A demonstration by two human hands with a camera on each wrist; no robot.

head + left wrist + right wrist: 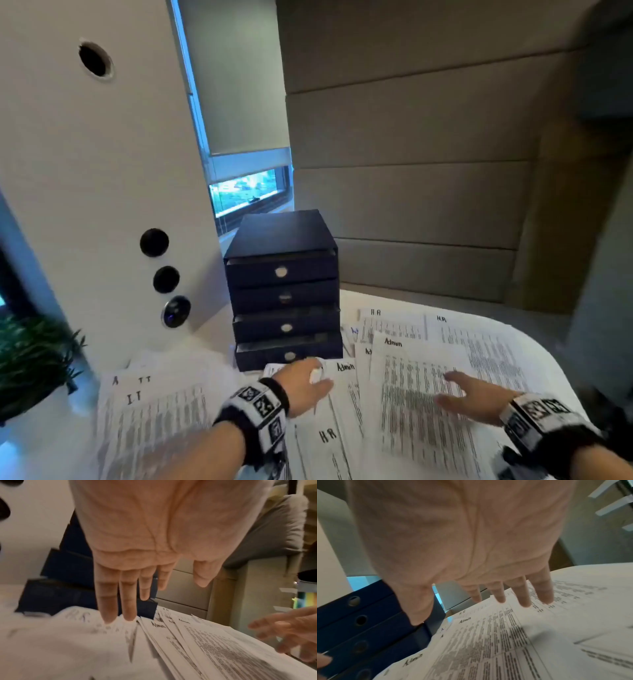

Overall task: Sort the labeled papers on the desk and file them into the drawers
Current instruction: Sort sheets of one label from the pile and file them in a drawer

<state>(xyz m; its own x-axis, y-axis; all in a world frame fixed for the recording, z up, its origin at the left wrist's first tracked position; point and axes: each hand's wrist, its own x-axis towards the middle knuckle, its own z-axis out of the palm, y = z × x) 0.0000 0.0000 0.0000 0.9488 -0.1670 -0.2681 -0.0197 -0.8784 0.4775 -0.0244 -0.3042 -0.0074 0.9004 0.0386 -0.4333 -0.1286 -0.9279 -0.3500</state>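
Observation:
A dark blue drawer unit (284, 301) with four stacked drawers stands at the back of the white desk (212, 329). Printed sheets cover the desk: IT sheets (150, 411) on the left, Admin sheets (421, 394) in the middle and right, HR sheets (442, 329) behind and another HR sheet (329, 442) in front. My left hand (313, 377) reaches with straight fingers to the bottom drawer's foot. In the left wrist view its fingertips (109, 618) touch a blurred sheet. My right hand (459, 390) is spread flat over an Admin sheet (488, 642); contact is unclear.
A white column (102, 205) with round black fittings rises left of the drawers. A green plant (30, 356) sits at the desk's left edge. A padded grey wall (428, 205) runs behind. The desk's rounded right edge (548, 363) drops off to the floor.

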